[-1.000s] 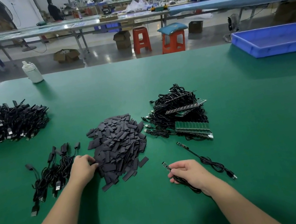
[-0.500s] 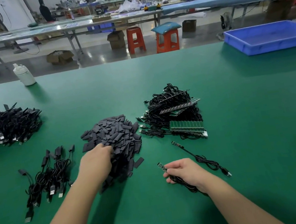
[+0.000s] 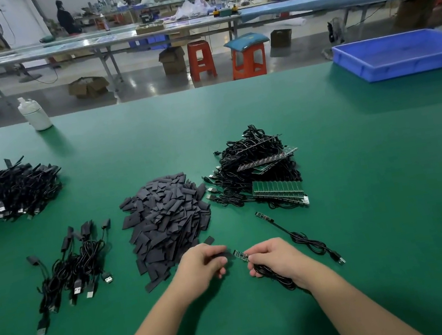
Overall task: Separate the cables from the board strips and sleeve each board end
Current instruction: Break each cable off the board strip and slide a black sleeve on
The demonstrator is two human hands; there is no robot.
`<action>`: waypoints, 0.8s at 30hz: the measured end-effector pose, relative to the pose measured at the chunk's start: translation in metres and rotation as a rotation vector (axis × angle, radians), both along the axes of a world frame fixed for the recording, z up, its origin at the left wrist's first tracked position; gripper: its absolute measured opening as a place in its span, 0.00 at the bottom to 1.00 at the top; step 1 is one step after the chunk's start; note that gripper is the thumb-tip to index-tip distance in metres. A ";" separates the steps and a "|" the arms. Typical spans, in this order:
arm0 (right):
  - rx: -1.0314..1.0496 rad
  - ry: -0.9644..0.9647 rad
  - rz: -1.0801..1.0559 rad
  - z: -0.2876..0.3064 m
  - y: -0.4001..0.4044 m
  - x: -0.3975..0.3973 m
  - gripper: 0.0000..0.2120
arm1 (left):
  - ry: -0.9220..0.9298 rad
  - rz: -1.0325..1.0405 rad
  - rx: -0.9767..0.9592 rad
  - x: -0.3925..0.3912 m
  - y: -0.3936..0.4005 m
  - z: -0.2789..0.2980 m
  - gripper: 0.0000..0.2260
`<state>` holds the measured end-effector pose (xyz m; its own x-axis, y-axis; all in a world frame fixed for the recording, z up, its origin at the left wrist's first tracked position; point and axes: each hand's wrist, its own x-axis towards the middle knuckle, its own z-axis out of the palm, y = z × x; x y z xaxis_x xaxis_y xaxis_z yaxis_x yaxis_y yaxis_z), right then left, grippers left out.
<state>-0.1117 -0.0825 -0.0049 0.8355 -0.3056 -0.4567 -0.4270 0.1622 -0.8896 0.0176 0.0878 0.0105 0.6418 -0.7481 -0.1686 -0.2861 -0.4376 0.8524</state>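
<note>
My right hand [image 3: 274, 258] grips a black cable whose small green board end [image 3: 240, 254] sticks out toward the left. My left hand [image 3: 203, 262] pinches a dark grey sleeve [image 3: 223, 254] just left of that board end; the sleeve is mostly hidden by my fingers. A heap of grey sleeves [image 3: 166, 219] lies beyond my left hand. Behind my right hand sits a pile of cables still joined to green board strips [image 3: 261, 172]. One separated cable [image 3: 297, 235] with a bare board end lies to the right.
A small bunch of sleeved cables [image 3: 70, 266] lies at the left, a large heap of finished cables [image 3: 1, 193] at the far left. A white bottle [image 3: 33, 113] stands at the table's back edge and a blue tray [image 3: 404, 54] at the back right.
My left hand left the sleeve heap with one sleeve and came right to the board end. My right hand lifted slightly and turned the board end toward it.
</note>
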 end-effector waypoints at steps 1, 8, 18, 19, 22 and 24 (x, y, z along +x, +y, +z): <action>-0.003 0.002 0.002 0.000 0.000 0.000 0.07 | -0.058 -0.014 0.026 -0.001 0.000 -0.002 0.13; -0.036 0.008 0.038 0.003 -0.002 -0.001 0.07 | -0.539 -0.200 0.322 -0.002 0.003 -0.011 0.13; -0.053 -0.025 0.058 0.003 -0.002 -0.003 0.05 | -0.556 -0.153 0.200 0.004 0.000 -0.005 0.11; -0.051 -0.023 0.057 0.002 -0.002 -0.003 0.06 | -0.489 -0.133 0.112 0.002 0.001 -0.005 0.10; -0.046 -0.018 0.062 0.002 -0.003 -0.003 0.06 | -0.410 -0.081 -0.005 -0.001 0.004 -0.006 0.08; -0.045 -0.019 0.069 0.002 -0.003 -0.004 0.06 | -0.344 -0.040 -0.040 -0.001 0.004 -0.007 0.07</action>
<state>-0.1156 -0.0859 -0.0026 0.8639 -0.2664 -0.4274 -0.4184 0.0927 -0.9035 0.0169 0.0920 0.0039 0.6260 -0.7755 0.0825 -0.5757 -0.3881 0.7197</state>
